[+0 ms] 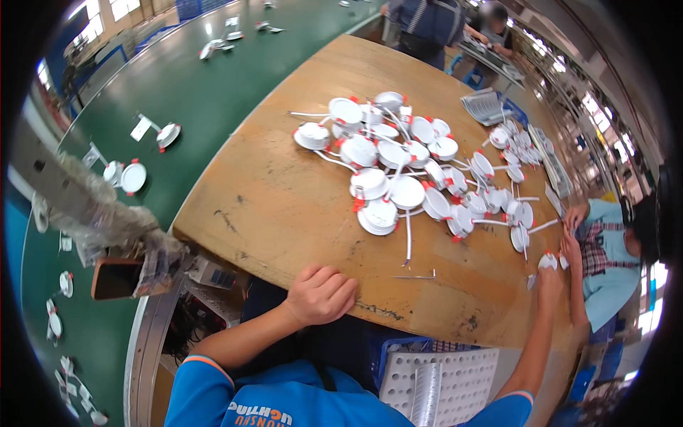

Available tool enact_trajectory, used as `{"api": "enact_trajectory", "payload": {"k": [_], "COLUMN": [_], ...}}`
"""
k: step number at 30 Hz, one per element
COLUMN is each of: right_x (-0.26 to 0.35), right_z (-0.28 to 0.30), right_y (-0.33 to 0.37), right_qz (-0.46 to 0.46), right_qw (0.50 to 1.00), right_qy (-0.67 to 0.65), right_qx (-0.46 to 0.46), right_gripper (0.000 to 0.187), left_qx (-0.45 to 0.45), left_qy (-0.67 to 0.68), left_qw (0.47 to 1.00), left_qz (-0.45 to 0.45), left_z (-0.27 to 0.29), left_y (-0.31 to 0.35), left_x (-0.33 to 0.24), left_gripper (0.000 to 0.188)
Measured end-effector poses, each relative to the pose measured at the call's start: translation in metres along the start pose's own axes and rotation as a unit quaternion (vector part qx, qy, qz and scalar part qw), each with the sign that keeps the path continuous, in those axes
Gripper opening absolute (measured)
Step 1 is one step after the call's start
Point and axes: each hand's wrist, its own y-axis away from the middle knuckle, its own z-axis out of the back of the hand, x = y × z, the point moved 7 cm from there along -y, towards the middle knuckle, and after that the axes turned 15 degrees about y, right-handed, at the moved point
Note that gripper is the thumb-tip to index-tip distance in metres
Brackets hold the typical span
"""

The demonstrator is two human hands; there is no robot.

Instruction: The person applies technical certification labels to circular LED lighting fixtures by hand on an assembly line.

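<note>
My left hand [321,294] rests on the table's near edge, its fingers curled closed; nothing shows in it. Far out to the right, my right hand [549,285] is closed on a small round white downlight [548,262] with red clips, low over the table's right part. A big loose pile of white downlights [391,153] with red clips and white cables covers the middle of the wooden table [270,206]. Between my left hand and the pile lies a thin bent metal rod [420,276].
On the left runs a green conveyor belt [192,92] carrying scattered downlights. A phone [117,278] sits on a plastic-wrapped post [53,167]. Below the table edge is a blue crate with a perforated white tray [462,377]. A co-worker [605,249] sits at right; others are behind.
</note>
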Motion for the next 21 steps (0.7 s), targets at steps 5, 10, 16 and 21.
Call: {"api": "enact_trajectory", "payload": {"k": [5, 10, 16, 21], "right_x": [0.015, 0.119, 0.341, 0.468], "right_z": [0.068, 0.209, 0.45, 0.551], "right_y": [-0.012, -0.061, -0.083, -0.061], "right_qz": [-0.027, 0.06, 0.265, 0.331], "right_qw": [0.925, 0.897, 0.777, 0.72], "right_qy": [-0.375, -0.438, -0.554, -0.585], "right_qx": [-0.056, 0.013, -0.135, -0.175], "right_gripper": [0.01, 0.008, 0.013, 0.02], "left_qx": [-0.031, -0.065, -0.126, -0.099], "left_qy": [0.014, 0.022, 0.163, 0.173], "left_qw": [0.999, 0.997, 0.975, 0.979], "left_qz": [-0.008, -0.041, -0.08, -0.041], "left_z": [0.004, 0.016, 0.05, 0.085], "left_y": [0.011, 0.017, 0.034, 0.065], "left_x": [0.002, -0.004, -0.019, -0.009], "left_gripper": [0.013, 0.015, 0.016, 0.014]}}
